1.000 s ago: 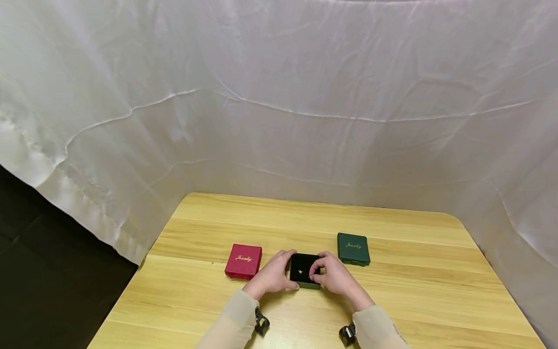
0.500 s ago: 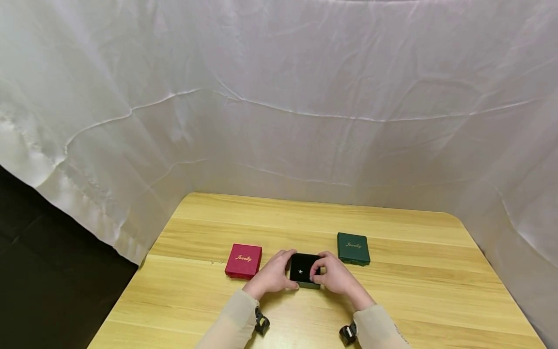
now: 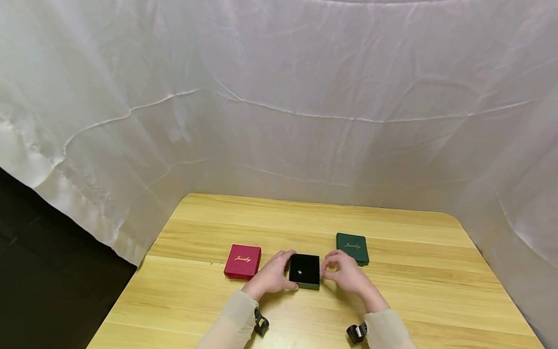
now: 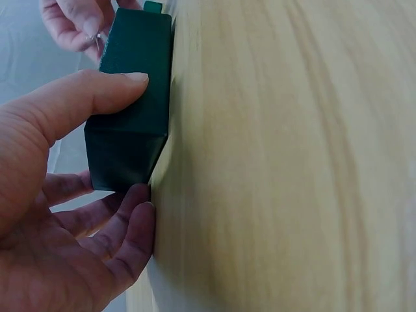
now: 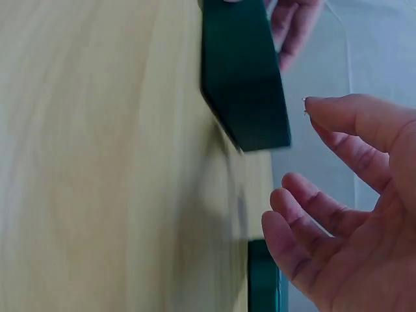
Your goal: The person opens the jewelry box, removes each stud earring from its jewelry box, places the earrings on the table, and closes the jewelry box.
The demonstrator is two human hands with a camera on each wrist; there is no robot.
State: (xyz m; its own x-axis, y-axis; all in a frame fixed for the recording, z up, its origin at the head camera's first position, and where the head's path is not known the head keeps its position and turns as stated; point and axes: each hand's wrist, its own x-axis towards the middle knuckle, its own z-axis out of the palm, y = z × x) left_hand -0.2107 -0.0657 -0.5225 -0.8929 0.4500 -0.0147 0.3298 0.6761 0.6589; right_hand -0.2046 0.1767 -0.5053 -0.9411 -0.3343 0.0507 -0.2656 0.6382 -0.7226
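Observation:
A green jewelry box base with a black insert sits mid-table. On the left part of the insert lies a small silver star-shaped stud earring. My left hand grips the box's left side, its thumb along the front wall and fingers round the left end. Just off the box's right edge is my right hand, thumb and index fingertip pinching a tiny silver earring with a thin post. That earring barely shows past the fingertips in the right wrist view; the other fingers are loosely bent.
A red box lid marked "Jewelry" lies left of the left hand. Behind the right hand is a green lid with the same lettering. The wooden table is bordered by white cloth at the back and sides.
My right hand has lifted the small earring out of the insert's right part and moved right, past the box edge. The left hand keeps its grip; the star earring is in the same place.

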